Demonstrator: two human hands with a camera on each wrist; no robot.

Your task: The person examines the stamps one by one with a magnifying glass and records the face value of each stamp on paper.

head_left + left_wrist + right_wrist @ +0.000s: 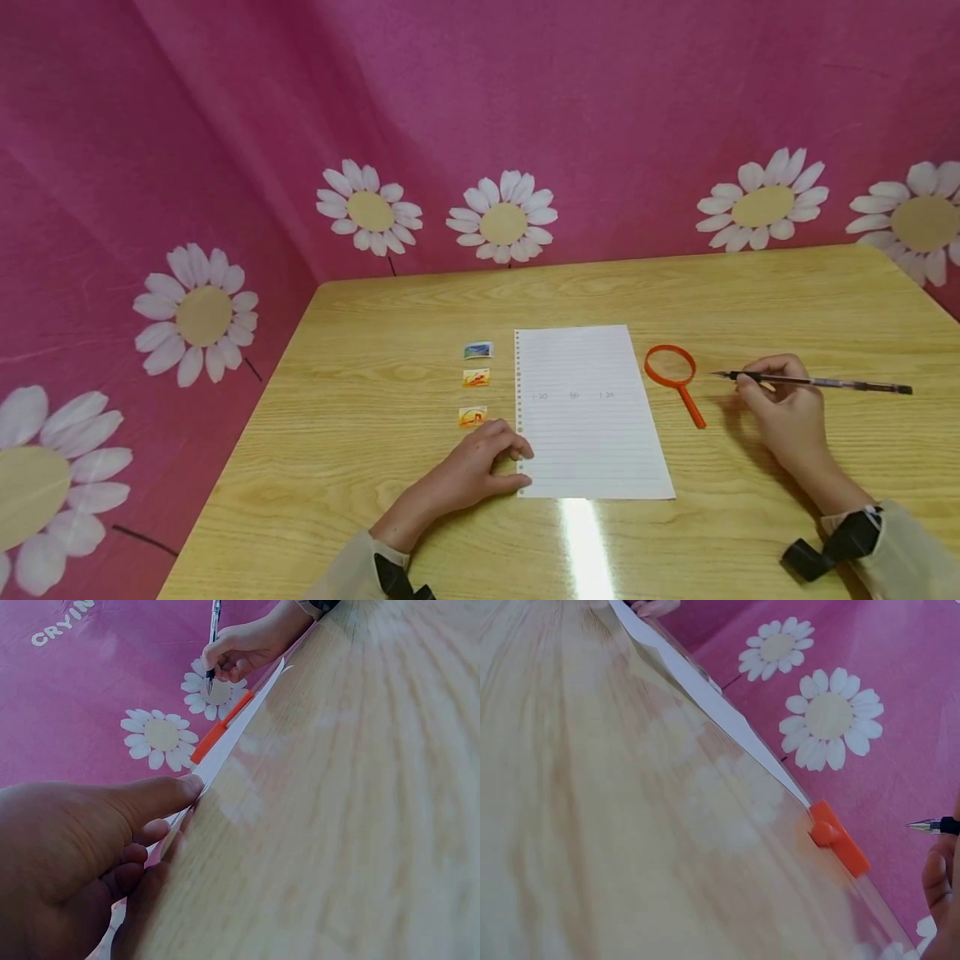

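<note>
A lined sheet of paper (585,450) with punched holes down its left side lies on the table, with a row of small handwriting across its middle. My left hand (480,467) rests at the sheet's lower left edge, thumb and fingertips touching it. In my right hand (791,417) I pinch a pen (847,384) above the table, its tip pointing left and clear of the paper. Between the sheet and that hand lies a red magnifying glass (692,406). Left of the sheet are three stamps in a column: a blue one (478,350), an orange-yellow one (476,378) and another (472,416) just beyond my left fingers.
The wooden table (360,400) meets a pink curtain (600,108) with white daisies at the back and left. Black straps (832,546) circle the wrists over light sleeves. A bright reflection shows on the table's near side.
</note>
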